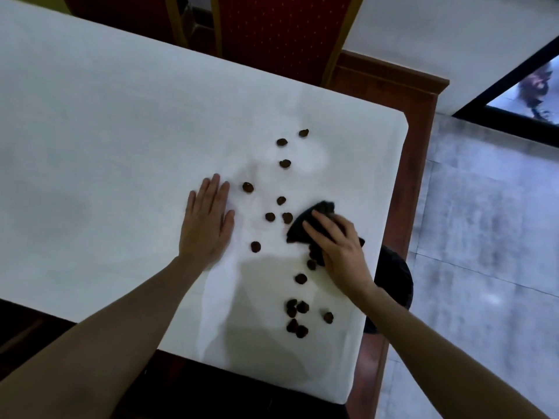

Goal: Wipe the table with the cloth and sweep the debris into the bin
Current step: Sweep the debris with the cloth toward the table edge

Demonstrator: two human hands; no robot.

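Observation:
A white-covered table (106, 131) fills most of the view. Several small dark brown bits of debris (284, 163) lie scattered in a band down its right part. My right hand (335, 246) presses a dark cloth (305, 220) onto the table near the right edge, fingers spread over it and curled slightly into the fabric. My left hand (208, 220) lies flat on the tablecloth, fingers straight, just left of the debris. A dark round bin (396, 282) shows partly below the table's right edge, mostly hidden by the table and my right arm.
The table's wooden frame (420, 164) runs along the right side. A red upholstered chair (278, 34) stands at the far edge. Grey tiled floor (484, 237) lies to the right, with a dark-framed glass door (526, 95) at the upper right.

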